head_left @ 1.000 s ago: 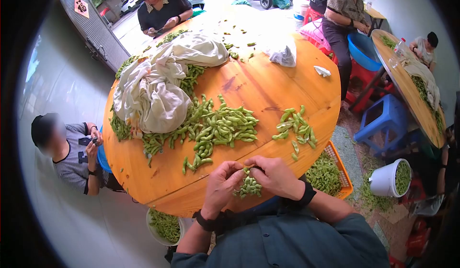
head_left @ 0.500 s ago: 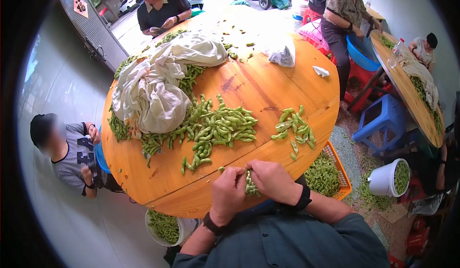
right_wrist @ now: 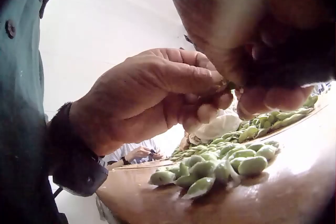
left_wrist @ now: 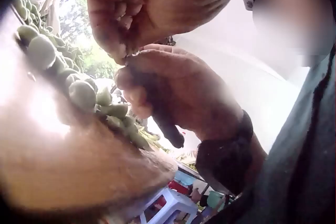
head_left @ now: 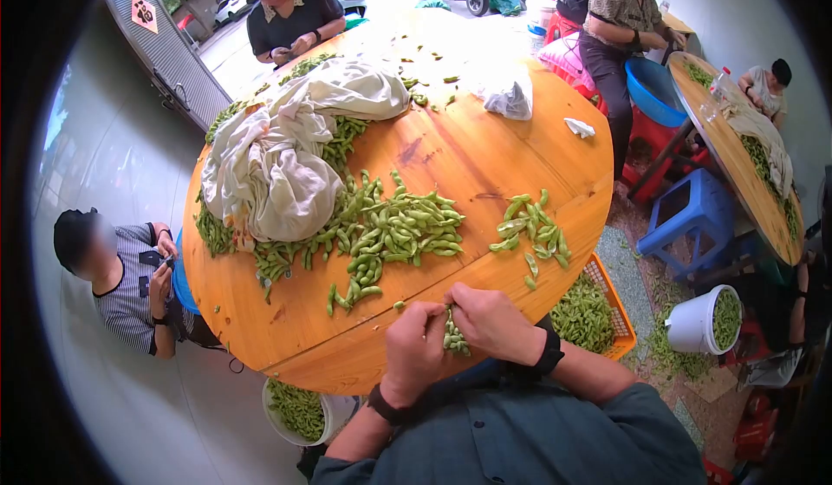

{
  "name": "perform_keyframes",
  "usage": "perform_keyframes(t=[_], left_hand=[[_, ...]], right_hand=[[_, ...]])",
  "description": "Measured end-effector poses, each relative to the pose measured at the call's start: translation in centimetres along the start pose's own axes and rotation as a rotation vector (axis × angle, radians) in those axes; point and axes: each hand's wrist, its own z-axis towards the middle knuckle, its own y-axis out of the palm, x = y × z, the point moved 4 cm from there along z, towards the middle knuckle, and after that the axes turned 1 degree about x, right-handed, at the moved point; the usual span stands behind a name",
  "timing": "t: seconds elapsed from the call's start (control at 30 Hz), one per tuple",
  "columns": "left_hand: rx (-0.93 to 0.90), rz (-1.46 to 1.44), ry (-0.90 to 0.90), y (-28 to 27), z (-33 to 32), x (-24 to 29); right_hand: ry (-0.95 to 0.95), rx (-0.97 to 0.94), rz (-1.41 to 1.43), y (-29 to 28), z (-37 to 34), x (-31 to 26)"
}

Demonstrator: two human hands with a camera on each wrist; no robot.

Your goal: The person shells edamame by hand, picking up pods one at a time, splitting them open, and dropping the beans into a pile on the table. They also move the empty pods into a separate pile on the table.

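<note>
My two hands meet fingertip to fingertip over the table's near edge. The left hand (head_left: pixel 414 346) pinches a small green soybean pod (right_wrist: pixel 231 84), mostly hidden by the fingers. In my right hand (head_left: pixel 496 322) a slender dark handle (left_wrist: pixel 167 124) is gripped against the palm; its working end is hidden. Just below the hands lies a small pile of green pods (head_left: pixel 455 338), seen larger in the right wrist view. One single pod (head_left: pixel 399 305) rests left of the hands. Farther in is a larger heap of soybean pods (head_left: pixel 407 225).
A crumpled pale cloth (head_left: pixel 286 164) covers more pods on the round wooden table (head_left: pixel 520 156). Some pods (head_left: pixel 533 234) lie to the right. Below stand an orange basket (head_left: pixel 622 320) and a white bucket (head_left: pixel 328 416). Other people sit around, one across the table (head_left: pixel 295 17).
My left hand has turned over, its back now facing up, and closed in against the right. A single pod now shows on the table left of the hands. Over the last half second they barely move.
</note>
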Motion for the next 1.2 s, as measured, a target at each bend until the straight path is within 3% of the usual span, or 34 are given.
perform_keyframes(t=[0.03, 0.1, 0.17, 0.23, 0.37, 0.43, 0.47, 0.5, 0.57, 0.67, 0.8, 0.87, 0.93, 1.0, 1.1, 1.2], left_hand=[[0.000, 0.000, 0.000, -0.2, 0.1, -0.4], [-0.156, -0.823, -0.618, 0.5, 0.0, -3.3], [-0.200, -0.925, -0.647, 0.0, 0.3, -3.6], [-0.261, -1.126, -0.897, 0.2, 0.0, -4.0], [-0.273, -1.050, -0.905, 0.7, -0.2, -3.5], [-0.186, -0.340, -0.341, -0.2, 0.4, -2.0], [-0.154, -0.181, -0.199, -0.7, 0.7, -1.2], [-0.153, -0.180, -0.200, -0.9, 0.9, -1.0], [-0.143, 0.078, 0.018, -1.1, 1.2, 0.0], [-0.101, 0.137, 0.089, -0.8, 1.1, 0.2], [-0.083, 0.136, 0.081, -0.5, 0.9, -0.6], [-0.184, -0.482, -0.546, 0.3, -0.1, -3.0], [-0.194, -0.603, -0.580, 0.4, 0.1, -2.9], [-0.200, -0.725, -0.612, 0.6, 0.2, -2.8], [-0.180, -0.652, -0.575, 0.4, 0.4, -2.5], [-0.197, -0.800, -0.625, 0.3, 0.5, -2.7]], right_hand=[[0.000, 0.000, 0.000, 0.0, 0.1, 0.2], [-0.013, -0.015, 0.067, 0.1, 0.2, 0.6], [0.000, -0.044, 0.124, -0.2, 0.4, 0.4], [0.013, -0.072, 0.179, -0.5, 0.7, 0.3], [0.107, -0.131, 0.247, -0.4, 0.8, 0.8], [0.136, -0.132, 0.234, -0.3, 0.8, 1.1], [0.104, -0.114, 0.207, -0.3, 0.8, 1.1], [0.071, -0.093, 0.179, -0.3, 0.8, 1.0], [0.063, -0.084, 0.177, -0.4, 0.8, 0.9], [0.066, -0.073, 0.168, -0.6, 0.8, 0.2], [0.053, -0.047, 0.144, -0.7, 0.7, -0.1], [0.047, -0.066, 0.193, -0.6, 0.8, 0.3], [0.044, -0.083, 0.241, -0.7, 0.8, 0.6], [0.196, -0.135, 0.409, -0.4, 0.9, 1.3], [0.075, -0.066, 0.325, -0.6, 1.2, 0.8], [0.148, -0.058, 0.322, -1.1, 1.3, 0.5]])
